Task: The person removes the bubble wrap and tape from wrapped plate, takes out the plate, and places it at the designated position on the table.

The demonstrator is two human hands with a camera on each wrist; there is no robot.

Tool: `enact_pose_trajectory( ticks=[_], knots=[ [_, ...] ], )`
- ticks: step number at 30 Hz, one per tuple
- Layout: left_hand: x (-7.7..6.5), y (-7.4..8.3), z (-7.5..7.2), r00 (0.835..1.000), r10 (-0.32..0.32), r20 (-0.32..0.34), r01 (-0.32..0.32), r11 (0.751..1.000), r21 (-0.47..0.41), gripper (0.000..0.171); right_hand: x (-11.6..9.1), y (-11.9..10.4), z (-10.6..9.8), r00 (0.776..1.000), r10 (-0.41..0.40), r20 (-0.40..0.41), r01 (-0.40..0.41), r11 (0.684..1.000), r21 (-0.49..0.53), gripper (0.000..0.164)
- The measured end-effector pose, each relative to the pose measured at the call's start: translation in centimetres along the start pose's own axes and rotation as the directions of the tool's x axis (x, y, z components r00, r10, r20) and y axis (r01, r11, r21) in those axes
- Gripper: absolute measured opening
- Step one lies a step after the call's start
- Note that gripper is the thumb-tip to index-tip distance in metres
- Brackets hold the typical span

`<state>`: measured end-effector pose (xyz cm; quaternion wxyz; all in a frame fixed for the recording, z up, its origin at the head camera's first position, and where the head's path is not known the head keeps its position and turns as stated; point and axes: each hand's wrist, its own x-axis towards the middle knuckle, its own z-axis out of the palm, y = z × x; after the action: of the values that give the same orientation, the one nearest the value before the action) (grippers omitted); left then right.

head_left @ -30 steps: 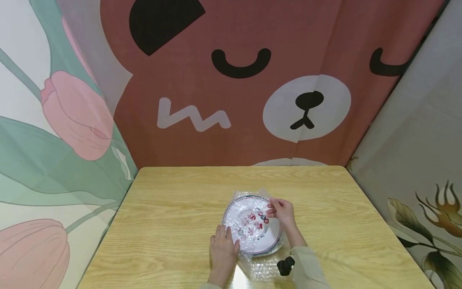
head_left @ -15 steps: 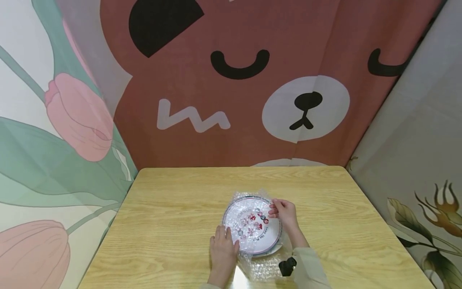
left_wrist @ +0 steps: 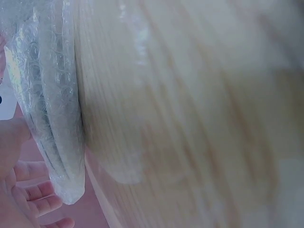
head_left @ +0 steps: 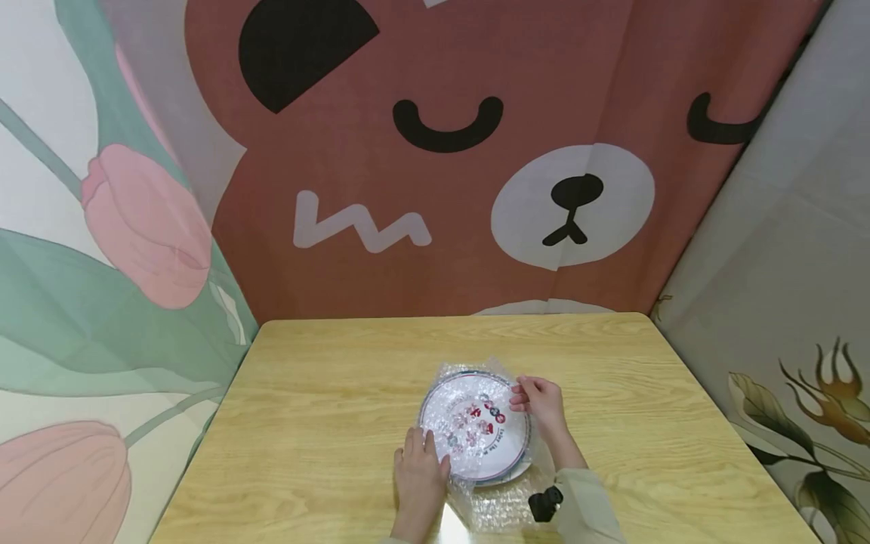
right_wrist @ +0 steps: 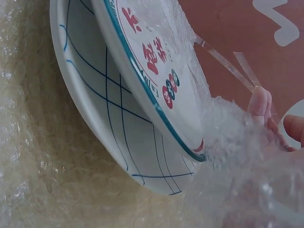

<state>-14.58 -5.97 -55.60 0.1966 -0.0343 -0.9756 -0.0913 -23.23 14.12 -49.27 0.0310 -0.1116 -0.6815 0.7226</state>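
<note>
A stack of round plates lies partly wrapped in bubble wrap [head_left: 499,512] near the table's front. The upper plate [right_wrist: 168,111] is white with a teal rim and red lettering; the lower dish [right_wrist: 102,99] has blue crossing lines. My left hand [head_left: 419,470] rests against the stack's left side, its fingers extended along the wrapped edge [left_wrist: 59,104]. At the upper right of the plates, my right hand [head_left: 544,406] pinches a strip of clear tape [right_wrist: 227,64] that runs up to the wrap. Loose bubble wrap partly covers this hand in the right wrist view.
The wood-grain table [head_left: 319,400] extends beyond the plates on both sides. A black wrist camera [head_left: 546,504] is on the right sleeve [head_left: 586,505]. Behind the table hangs a brown bear curtain [head_left: 381,279], with floral curtains at both sides.
My right hand has shifted slightly to the right, away from the plates' rim. The left hand and the stack have stayed nearly in place.
</note>
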Motion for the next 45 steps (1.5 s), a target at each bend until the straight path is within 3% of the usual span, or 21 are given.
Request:
enact_pose_trajectory(
  ticks=[5, 11, 16, 18, 25, 30, 34, 38, 45],
  knots=[
    [0.1, 0.1, -0.1, 1.0, -0.003, 0.01, 0.004, 1.0, -0.007, 0.052, 1.2, 2.1, -1.0, 0.999, -0.043, 0.015, 0.042, 0.996, 0.078, 0.049],
    [0.2, 0.1, -0.1, 1.0, 0.003, -0.006, -0.003, 1.0, -0.012, 0.052, 2.9, 4.2, -2.2, 0.993, -0.107, 0.042, 0.101, 0.987, 0.123, 0.038],
    [-0.1, 0.2, -0.1, 0.998, -0.014, 0.061, 0.015, 1.0, -0.014, 0.052, 3.7, 5.3, -2.6, 0.997, -0.077, 0.0, 0.077, 0.993, 0.092, 0.032],
    [-0.3, 0.1, -0.1, 0.997, -0.018, 0.08, 0.019, 1.0, -0.016, 0.052, 4.4, 6.2, -2.5, 0.998, -0.036, -0.053, 0.039, 0.998, 0.05, 0.034],
    [-0.5, 0.0, 0.2, 1.0, 0.001, 0.014, -0.001, 1.0, -0.02, 0.051, 2.5, 4.2, -2.2, 0.999, -0.039, -0.026, 0.04, 0.999, 0.03, 0.044],
    [-0.4, 0.1, 0.0, 1.0, -0.005, 0.012, 0.005, 0.999, -0.036, 0.05, 1.1, 2.6, -2.1, 0.997, -0.08, -0.002, 0.08, 0.994, 0.072, 0.038],
    [-0.5, 0.2, -0.1, 1.0, -0.006, 0.001, 0.006, 0.999, -0.044, 0.05, 0.5, 1.9, -1.9, 0.997, -0.078, -0.026, 0.079, 0.996, 0.04, 0.037],
    [-0.6, 0.2, 0.0, 1.0, -0.004, -0.024, 0.003, 0.999, -0.038, 0.05, 2.1, 4.0, -2.4, 0.997, -0.049, -0.056, 0.049, 0.999, 0.002, 0.041],
    [-0.5, 0.2, 0.1, 0.998, -0.002, -0.059, -0.001, 0.999, -0.045, 0.05, 5.9, 8.1, -3.8, 0.995, -0.064, -0.079, 0.069, 0.995, 0.066, 0.039]
  ],
)
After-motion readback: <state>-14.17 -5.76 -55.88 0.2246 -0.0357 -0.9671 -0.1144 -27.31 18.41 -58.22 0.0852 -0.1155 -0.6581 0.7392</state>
